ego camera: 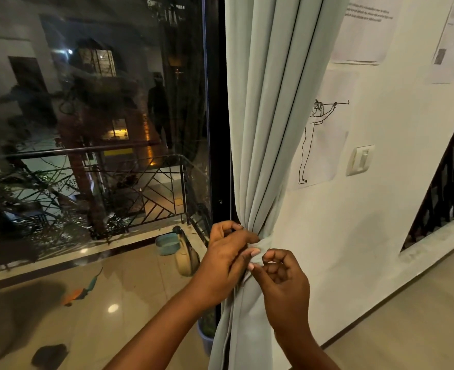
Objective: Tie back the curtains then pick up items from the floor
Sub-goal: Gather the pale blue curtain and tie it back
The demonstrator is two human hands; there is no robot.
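Head view shows the tie-back step under way: both hands work at the gathered waist of the curtain [263,145] beside the window frame. The left hand [231,252] pinches the bunched cloth; the right hand [281,276], fingers curled, touches the knot. Next, the tie probably needs pulling snug. An orange item [73,295] waits on the floor [129,289], well apart.

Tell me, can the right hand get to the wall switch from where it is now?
Probably yes: the right hand is at the gathered curtain, and the wall switch sits up and to its right on bare wall, with nothing between them.
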